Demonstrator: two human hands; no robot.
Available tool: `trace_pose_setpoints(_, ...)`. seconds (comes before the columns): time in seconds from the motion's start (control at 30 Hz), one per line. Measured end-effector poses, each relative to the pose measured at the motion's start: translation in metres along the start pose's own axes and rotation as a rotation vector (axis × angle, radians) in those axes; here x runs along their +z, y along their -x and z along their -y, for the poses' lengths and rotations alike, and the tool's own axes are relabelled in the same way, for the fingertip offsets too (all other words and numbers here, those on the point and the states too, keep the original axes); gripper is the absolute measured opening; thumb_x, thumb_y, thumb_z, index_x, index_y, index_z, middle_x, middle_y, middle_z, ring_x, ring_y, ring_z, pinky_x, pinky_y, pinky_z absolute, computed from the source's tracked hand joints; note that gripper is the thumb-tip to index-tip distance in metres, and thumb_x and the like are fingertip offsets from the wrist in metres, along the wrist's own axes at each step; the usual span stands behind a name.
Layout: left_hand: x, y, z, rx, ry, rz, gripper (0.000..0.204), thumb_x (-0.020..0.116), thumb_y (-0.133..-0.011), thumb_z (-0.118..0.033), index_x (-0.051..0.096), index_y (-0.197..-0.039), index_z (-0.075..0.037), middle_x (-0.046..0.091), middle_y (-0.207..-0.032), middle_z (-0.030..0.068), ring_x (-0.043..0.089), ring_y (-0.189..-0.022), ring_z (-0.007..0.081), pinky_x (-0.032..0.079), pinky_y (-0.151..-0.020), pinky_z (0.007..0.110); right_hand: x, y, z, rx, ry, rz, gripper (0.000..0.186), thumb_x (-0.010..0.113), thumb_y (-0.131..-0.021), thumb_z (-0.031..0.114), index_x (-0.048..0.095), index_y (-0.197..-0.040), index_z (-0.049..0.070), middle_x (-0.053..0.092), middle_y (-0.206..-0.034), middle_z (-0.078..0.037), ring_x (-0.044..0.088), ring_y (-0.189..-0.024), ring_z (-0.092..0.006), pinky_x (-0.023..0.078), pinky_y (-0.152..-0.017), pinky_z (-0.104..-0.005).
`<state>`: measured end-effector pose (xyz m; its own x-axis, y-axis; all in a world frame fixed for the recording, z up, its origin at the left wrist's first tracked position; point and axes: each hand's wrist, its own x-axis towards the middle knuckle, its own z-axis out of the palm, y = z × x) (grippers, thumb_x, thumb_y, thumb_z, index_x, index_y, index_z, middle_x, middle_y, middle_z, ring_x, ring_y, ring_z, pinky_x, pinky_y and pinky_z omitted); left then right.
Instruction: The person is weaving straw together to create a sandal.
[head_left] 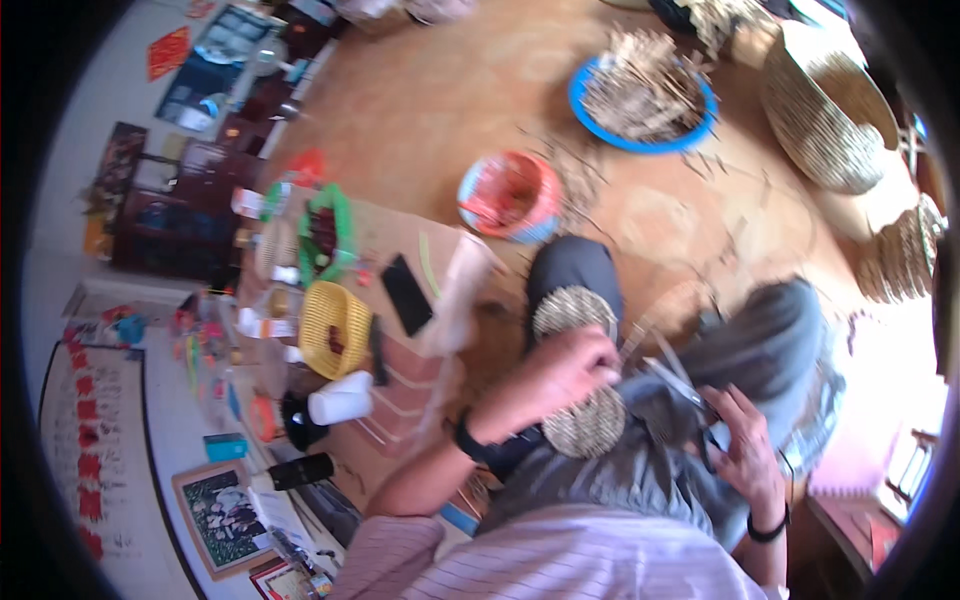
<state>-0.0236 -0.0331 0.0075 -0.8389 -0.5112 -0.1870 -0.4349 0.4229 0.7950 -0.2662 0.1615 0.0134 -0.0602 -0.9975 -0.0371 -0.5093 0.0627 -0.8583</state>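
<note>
Fingers of the left hand (575, 366) curl between two round woven straw discs (585, 428) on the lap (600, 500); can't tell if they pinch anything. Right hand (742, 440): fingers wrapped round one pair of scissors (676, 382). Outward, counter (402, 362) has one yellow basket (318, 312), one green container (345, 238), both holding dark-red items; floor (420, 110), one bucket (532, 231), one blue basin (648, 146) of dried husks (645, 90).
</note>
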Motion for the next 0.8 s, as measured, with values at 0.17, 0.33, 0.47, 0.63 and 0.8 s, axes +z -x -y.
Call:
trace_pose_setpoints(0.17,-0.012,-0.013,0.000,-0.097,0.136,0.099,0.019,0.075,-0.088,-0.012,0.061,-0.086,0.001,0.055,-0.084,0.0059,0.055,-0.072,0.0152,0.046,-0.067,0.031,-0.005,0.006,-0.006,0.027,0.292,0.031,0.059,0.087,-0.066,0.019,0.065,-0.119,0.007,0.055,-0.086,-0.010,0.056,-0.083,-0.0303,0.045,-0.077,-0.0424)
trace_pose_setpoints(0.33,-0.013,-0.013,0.012,-0.087,0.255,0.167,0.019,0.078,-0.087,-0.011,0.063,-0.087,0.001,0.057,-0.085,0.0030,0.057,-0.079,0.0131,0.047,-0.073,0.030,-0.002,-0.002,-0.003,-0.061,0.468,0.045,0.058,0.085,-0.064,0.016,0.066,-0.118,0.010,0.053,-0.089,-0.007,0.055,-0.085,-0.0276,0.046,-0.079,-0.0408)
trace_pose_setpoints(0.47,-0.013,-0.015,0.014,-0.107,0.311,0.184,0.020,0.082,-0.082,-0.015,0.070,-0.084,0.001,0.057,-0.083,0.0051,0.057,-0.078,0.0154,0.045,-0.070,0.031,0.002,-0.013,-0.010,-0.131,0.507,0.093,0.056,0.083,-0.064,0.014,0.066,-0.117,0.011,0.051,-0.087,-0.007,0.055,-0.084,-0.0266,0.046,-0.078,-0.0406)
trace_pose_setpoints(0.63,-0.017,-0.021,0.013,-0.085,0.235,0.257,0.025,0.085,-0.078,-0.019,0.074,-0.087,0.002,0.061,-0.083,0.0068,0.061,-0.079,0.0186,0.047,-0.072,0.033,0.002,-0.033,-0.015,-0.348,0.600,0.101,0.044,0.075,-0.073,0.014,0.067,-0.116,0.013,0.049,-0.086,-0.006,0.054,-0.084,-0.0237,0.046,-0.077,-0.0382)
trace_pose_setpoints(0.8,-0.019,-0.023,0.013,-0.089,0.214,0.275,0.025,0.085,-0.078,-0.019,0.075,-0.088,0.002,0.062,-0.084,0.0073,0.062,-0.080,0.0198,0.048,-0.073,0.033,0.000,-0.054,-0.018,-0.449,0.721,0.107,0.035,0.063,-0.084,0.018,0.065,-0.118,0.013,0.049,-0.087,-0.005,0.054,-0.085,-0.0213,0.046,-0.078,-0.0361)
